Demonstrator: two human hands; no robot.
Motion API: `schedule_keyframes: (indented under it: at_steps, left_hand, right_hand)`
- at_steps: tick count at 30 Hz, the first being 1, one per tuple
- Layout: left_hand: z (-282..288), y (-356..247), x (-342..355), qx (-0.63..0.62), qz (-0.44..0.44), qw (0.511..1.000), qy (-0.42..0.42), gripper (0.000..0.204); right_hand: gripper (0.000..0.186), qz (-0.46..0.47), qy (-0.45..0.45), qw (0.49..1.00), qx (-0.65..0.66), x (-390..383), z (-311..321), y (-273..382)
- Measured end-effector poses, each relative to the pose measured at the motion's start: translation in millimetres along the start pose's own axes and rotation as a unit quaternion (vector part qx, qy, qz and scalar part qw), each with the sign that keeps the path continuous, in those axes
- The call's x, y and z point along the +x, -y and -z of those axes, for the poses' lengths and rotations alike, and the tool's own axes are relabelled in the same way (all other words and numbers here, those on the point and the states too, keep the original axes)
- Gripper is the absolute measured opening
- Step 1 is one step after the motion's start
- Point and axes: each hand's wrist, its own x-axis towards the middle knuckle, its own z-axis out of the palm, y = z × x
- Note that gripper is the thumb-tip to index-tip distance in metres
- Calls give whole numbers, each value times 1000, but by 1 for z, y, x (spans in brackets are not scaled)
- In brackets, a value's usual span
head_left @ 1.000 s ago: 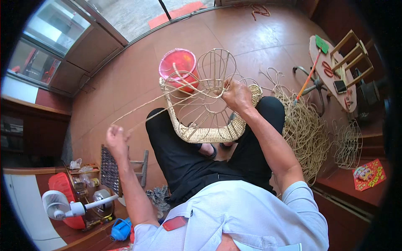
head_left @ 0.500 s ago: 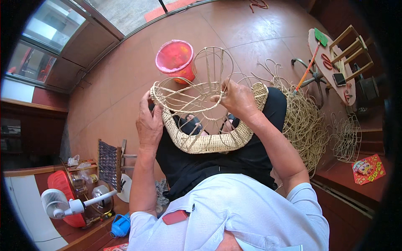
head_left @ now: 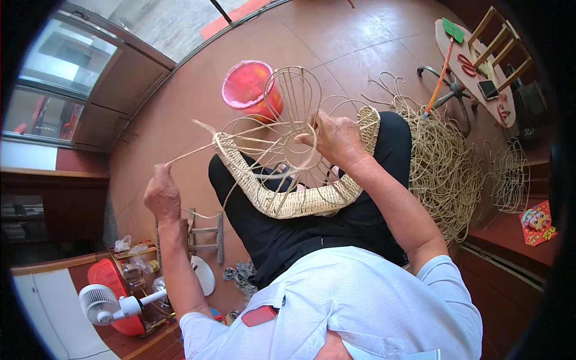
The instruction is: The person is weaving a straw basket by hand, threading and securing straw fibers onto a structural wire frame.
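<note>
Across my lap lies a U-shaped woven frame, its thick rim wrapped in pale straw-coloured cord. Thin wire loops rise from it and meet around a small ring near its middle. Out to the left, my left hand is closed on a strand of cord, drawn taut from the frame's left end; a loose tail hangs below the fist. My right hand pinches the wires beside the ring, partly hiding them. A short frayed end sticks up near the left tip of the rim.
A red bucket stands beyond the frame. To the right, a large heap of loose cord covers the floor near a round table bearing red scissors and a phone. On the left are a white fan and a small wooden stool.
My left hand has left the frame's left end and moved out to the left and down, pulling the cord strand straight. My right hand stays at the ring.
</note>
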Motion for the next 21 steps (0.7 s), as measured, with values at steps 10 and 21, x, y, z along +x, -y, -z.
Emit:
schedule_keyframes:
  at_steps: [10, 21]
  left_hand:
    - [-3, 161, 1, 152, 270, 946, 95, 46]
    - [52, 307, -28, 258, 439, 857, 79, 54]
  right_hand:
    - [75, 32, 18, 998, 57, 1, 10, -8]
    - [77, 46, 34, 997, 56, 3, 16, -8]
